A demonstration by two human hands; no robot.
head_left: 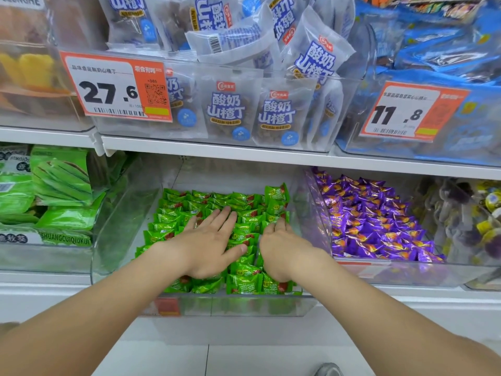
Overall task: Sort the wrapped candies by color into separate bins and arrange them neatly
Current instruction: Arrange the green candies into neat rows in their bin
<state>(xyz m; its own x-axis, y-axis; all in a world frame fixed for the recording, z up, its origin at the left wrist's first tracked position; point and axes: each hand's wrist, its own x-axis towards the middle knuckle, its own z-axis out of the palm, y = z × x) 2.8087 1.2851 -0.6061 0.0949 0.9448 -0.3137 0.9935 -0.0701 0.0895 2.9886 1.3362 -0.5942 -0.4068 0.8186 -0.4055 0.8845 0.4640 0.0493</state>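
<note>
Green wrapped candies [244, 204] fill a clear plastic bin [122, 213] on the lower shelf, lying in rough rows. My left hand [208, 240] rests flat on the green candies with its fingers spread and straight. My right hand [279, 245] sits on the candies just to the right, its fingers bent down into the pile; whether it holds any candy is hidden. Purple wrapped candies [374, 221] fill the neighbouring clear bin [401, 272] on the right.
Green snack packets [59, 183] sit in the bin to the left. The shelf above holds white and blue packets [276, 115] with price tags [116, 85]. Yellow and purple sweets [477, 213] lie at far right. A white shelf edge [217, 153] overhangs the bins.
</note>
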